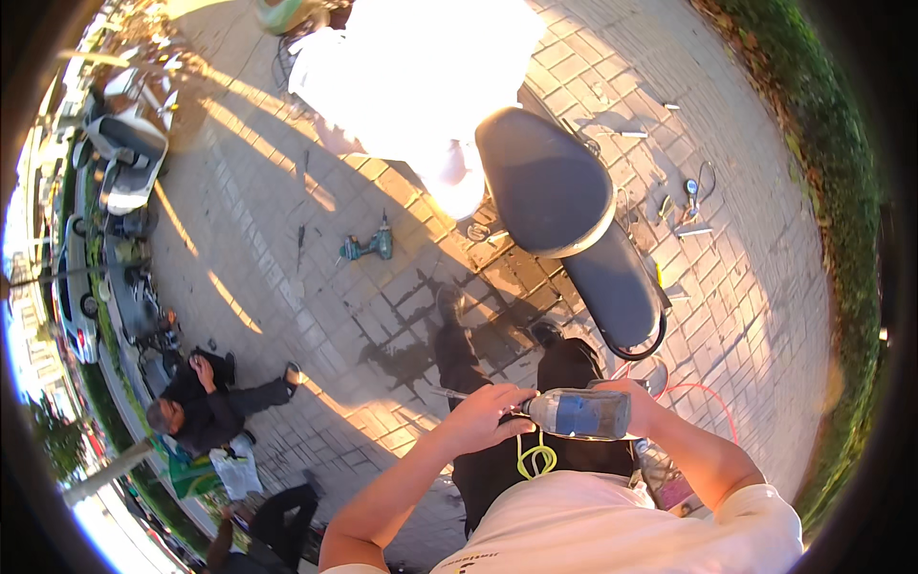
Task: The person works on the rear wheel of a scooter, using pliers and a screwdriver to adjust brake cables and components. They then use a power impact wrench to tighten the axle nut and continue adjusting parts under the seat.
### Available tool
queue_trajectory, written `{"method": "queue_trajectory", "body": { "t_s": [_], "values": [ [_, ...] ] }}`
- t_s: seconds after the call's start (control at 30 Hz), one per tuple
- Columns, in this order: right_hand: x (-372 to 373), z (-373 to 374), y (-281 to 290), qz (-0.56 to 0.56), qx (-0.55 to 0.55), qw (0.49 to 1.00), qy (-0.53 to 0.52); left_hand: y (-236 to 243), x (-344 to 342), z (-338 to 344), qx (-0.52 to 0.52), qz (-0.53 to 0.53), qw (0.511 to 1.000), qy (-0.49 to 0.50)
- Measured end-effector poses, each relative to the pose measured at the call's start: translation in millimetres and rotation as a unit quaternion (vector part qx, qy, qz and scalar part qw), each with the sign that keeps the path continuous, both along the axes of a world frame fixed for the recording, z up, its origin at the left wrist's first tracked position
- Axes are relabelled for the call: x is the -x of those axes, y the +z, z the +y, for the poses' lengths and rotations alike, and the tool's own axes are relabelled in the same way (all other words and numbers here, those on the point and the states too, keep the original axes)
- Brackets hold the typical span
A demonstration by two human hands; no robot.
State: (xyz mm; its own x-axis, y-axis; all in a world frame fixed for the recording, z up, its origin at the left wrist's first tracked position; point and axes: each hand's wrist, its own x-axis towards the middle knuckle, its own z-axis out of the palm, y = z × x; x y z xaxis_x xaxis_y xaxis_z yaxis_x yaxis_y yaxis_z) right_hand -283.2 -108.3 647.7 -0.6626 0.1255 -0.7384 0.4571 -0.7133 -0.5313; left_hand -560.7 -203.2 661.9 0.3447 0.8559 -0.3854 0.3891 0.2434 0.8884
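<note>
A clear plastic bottle with a blue label and greyish contents lies sideways across my lap, its neck toward the left. My left hand is closed with its fingertips at the neck end; whether it has hold of a cap is too small to tell. At the other end, my right hand grips the bottle's base side. Just below the neck hangs a looped yellow-green cord, its upper end hidden near my left fingers. A thin grey rod sticks out to the left of my left hand.
Ahead stands a scooter with a black seat and a glare-washed white body. On the paving lie a teal power drill, a screwdriver and a gauge. A red hose curves at right. A person sits at left.
</note>
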Motion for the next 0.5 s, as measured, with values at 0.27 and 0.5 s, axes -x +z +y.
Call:
{"method": "queue_trajectory", "body": {
  "t_s": [0.27,0.5],
  "values": [
    [15,-96,-60,-0.037,0.082,0.922,-0.376,-103,48,65,0.104,0.176,0.978,-0.036],
    [-21,-158,-217,-0.336,-0.279,0.894,-0.096,-278,18,71,0.138,0.079,0.969,-0.19]
  ]
}}
